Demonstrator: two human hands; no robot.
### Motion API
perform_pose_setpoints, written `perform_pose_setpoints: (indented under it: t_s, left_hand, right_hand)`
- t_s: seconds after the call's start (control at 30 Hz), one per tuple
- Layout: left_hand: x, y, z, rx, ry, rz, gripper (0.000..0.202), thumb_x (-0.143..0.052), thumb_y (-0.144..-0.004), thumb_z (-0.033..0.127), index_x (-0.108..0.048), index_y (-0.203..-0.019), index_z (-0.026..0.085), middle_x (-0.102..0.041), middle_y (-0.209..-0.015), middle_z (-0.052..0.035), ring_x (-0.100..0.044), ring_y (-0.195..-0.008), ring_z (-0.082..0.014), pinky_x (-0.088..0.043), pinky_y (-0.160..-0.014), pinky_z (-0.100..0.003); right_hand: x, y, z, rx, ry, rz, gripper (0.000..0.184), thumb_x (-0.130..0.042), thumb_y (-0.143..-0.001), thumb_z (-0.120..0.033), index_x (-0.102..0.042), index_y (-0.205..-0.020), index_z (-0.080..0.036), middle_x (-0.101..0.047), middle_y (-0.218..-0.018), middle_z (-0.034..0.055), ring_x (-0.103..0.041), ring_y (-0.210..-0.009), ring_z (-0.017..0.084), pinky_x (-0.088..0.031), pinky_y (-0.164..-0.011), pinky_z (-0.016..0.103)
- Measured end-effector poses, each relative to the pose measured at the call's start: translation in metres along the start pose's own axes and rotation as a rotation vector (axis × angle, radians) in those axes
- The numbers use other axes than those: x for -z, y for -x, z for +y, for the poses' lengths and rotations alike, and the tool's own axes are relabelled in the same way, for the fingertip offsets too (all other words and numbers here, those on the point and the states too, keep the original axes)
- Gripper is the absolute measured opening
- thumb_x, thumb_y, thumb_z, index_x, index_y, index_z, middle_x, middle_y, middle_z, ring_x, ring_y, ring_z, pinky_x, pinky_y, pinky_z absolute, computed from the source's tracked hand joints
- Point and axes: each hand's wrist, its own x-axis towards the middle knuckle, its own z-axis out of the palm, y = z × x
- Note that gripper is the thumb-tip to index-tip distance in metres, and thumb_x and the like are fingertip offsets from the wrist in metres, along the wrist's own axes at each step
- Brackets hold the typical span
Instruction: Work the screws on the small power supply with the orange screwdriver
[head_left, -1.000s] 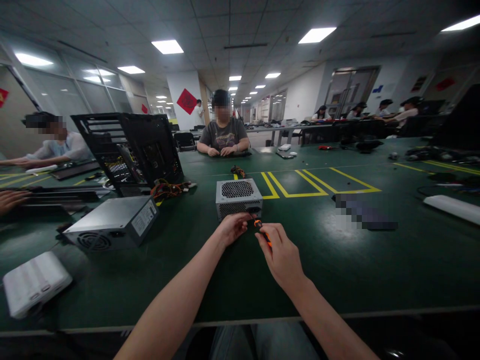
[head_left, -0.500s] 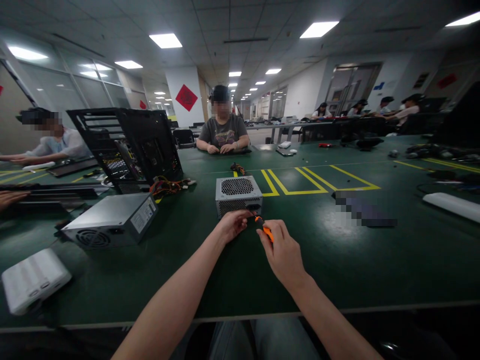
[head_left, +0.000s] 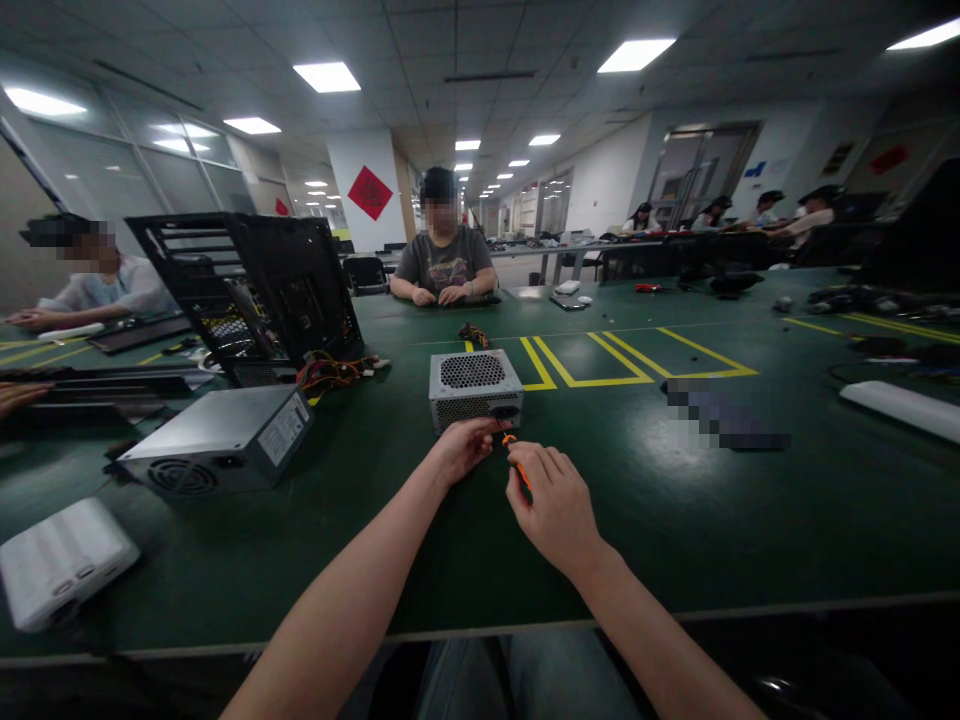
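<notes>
A grey computer power supply [head_left: 442, 408] sits in front of me, its round mesh vent on top and a black socket on the near face. Against the lower part of that face is my left hand [head_left: 466, 450], fingers curled together near the socket; whatever they pinch is too small to make out. My right hand [head_left: 553, 498] is closed around an orange and black screwdriver [head_left: 510, 439]. The screwdriver's shaft points up and away toward my left fingertips and the near face. Its exact contact point is hidden.
Left of me lie a second power supply [head_left: 217, 435], a white power bank [head_left: 66, 562] and an open black computer case [head_left: 300, 290] with loose cables [head_left: 337, 370]. A pixelated dark object [head_left: 724, 415] and a white bar [head_left: 904, 408] lie right. A person [head_left: 442, 255] sits opposite.
My right hand and the screwdriver have shifted slightly left, closer to my left fingers, and less of the orange handle shows. My left hand keeps its place at the power supply.
</notes>
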Motion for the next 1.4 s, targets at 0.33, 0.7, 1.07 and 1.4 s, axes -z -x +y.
perform_pose_setpoints:
  t_s: [0.33, 0.7, 1.07, 1.4]
  left_hand:
    - [0.0016, -0.0026, -0.0016, -0.013, 0.012, 0.006, 0.011, -0.056, -0.074, 0.011, -0.066, -0.075, 0.007, -0.066, -0.093, -0.0118, -0.043, -0.045, 0.0001, -0.041, -0.042, -0.010]
    - [0.0025, -0.0046, -0.0021, 0.015, 0.009, 0.006, 0.012, -0.056, -0.074, 0.010, -0.066, -0.078, 0.005, -0.066, -0.092, -0.0115, -0.043, -0.044, 0.0007, -0.039, -0.041, -0.010]
    - [0.0008, -0.0023, -0.0006, 0.020, 0.008, 0.006, 0.015, -0.056, -0.075, 0.012, -0.065, -0.084, 0.005, -0.064, -0.097, -0.0111, -0.044, -0.045, 0.0011, -0.042, -0.043, -0.010]
    - [0.0020, -0.0025, -0.0010, 0.022, 0.030, 0.005, 0.015, -0.056, -0.075, 0.011, -0.064, -0.087, 0.007, -0.065, -0.096, -0.0099, -0.045, -0.046, 0.0005, -0.043, -0.045, -0.011]
  right_hand:
    - [-0.0021, 0.0021, 0.0024, -0.090, -0.056, 0.039, 0.014, -0.039, -0.085, -0.017, -0.047, -0.097, -0.017, -0.055, -0.094, 0.0081, -0.055, -0.084, 0.017, -0.046, -0.071, 0.029]
    - [-0.0022, 0.0026, 0.0023, -0.127, -0.049, 0.078, 0.014, -0.041, -0.088, -0.026, -0.053, -0.090, -0.018, -0.055, -0.091, 0.0048, -0.055, -0.078, 0.012, -0.045, -0.067, 0.023]
    - [0.0001, 0.0022, -0.0026, -0.084, 0.027, 0.035, 0.016, -0.036, -0.087, -0.020, -0.049, -0.095, -0.015, -0.052, -0.089, 0.0061, -0.054, -0.068, 0.011, -0.044, -0.056, 0.020]
    - [0.0002, 0.0024, -0.0039, -0.035, 0.028, -0.019, 0.017, -0.039, -0.084, -0.017, -0.048, -0.099, -0.014, -0.052, -0.102, 0.0101, -0.054, -0.087, 0.016, -0.046, -0.073, 0.027]
